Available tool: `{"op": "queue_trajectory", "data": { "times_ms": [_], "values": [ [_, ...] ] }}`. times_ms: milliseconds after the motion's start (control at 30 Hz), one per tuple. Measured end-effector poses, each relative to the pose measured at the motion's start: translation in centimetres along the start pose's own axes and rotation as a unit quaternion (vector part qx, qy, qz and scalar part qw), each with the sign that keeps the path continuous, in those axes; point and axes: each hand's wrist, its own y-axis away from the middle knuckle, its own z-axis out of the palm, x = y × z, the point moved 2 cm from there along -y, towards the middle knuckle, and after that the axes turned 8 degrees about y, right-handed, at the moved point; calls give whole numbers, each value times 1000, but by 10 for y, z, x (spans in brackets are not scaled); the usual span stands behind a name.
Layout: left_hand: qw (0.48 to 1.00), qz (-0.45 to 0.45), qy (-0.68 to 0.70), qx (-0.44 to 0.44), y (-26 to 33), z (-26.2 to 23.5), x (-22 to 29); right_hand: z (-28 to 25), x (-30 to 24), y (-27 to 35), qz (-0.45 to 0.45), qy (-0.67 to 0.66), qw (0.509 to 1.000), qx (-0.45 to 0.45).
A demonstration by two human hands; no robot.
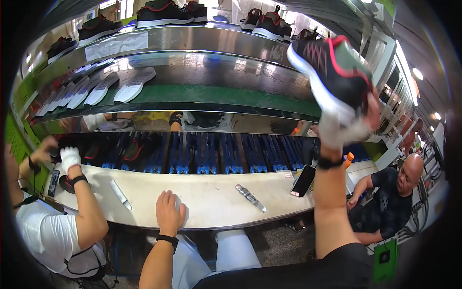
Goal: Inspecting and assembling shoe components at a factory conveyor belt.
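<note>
A black shoe (332, 72) with a red-trimmed collar and white sole is raised high at the right, in front of the upper shelves. My right hand (344, 130) grips it from below, blurred by motion and partly whitish, as if gloved. My left hand (169, 211) rests on the pale worktop (211, 197) with fingers stretched out, holding nothing. To its left lies a white flat tool (120, 195). Right of it is a knife-like tool (250, 198) with a wrapped grip and a pointed tip.
Behind the worktop runs a blue roller conveyor (211, 151) carrying dark shoes (137, 148). White insoles (135, 85) lie on a shelf; more shoes (166, 12) stand above. A phone (303, 181) lies at right. One co-worker (57, 226) works at left, another (392, 202) sits at right.
</note>
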Motion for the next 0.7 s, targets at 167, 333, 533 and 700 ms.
{"op": "queue_trajectory", "data": {
  "times_ms": [167,333,533,700],
  "values": [
    [1000,-5,3,1,1,-4,-1,111,98,-31,-68,83,994,-32],
    [1000,-7,13,3,1,-4,1,151,162,19,-6,262,926,-271],
    [1000,-3,14,8,7,-6,-5,146,177,-2,138,375,730,-555],
    [1000,-3,17,17,10,-13,-10,115,167,35,240,354,687,-587]
  ]
}}
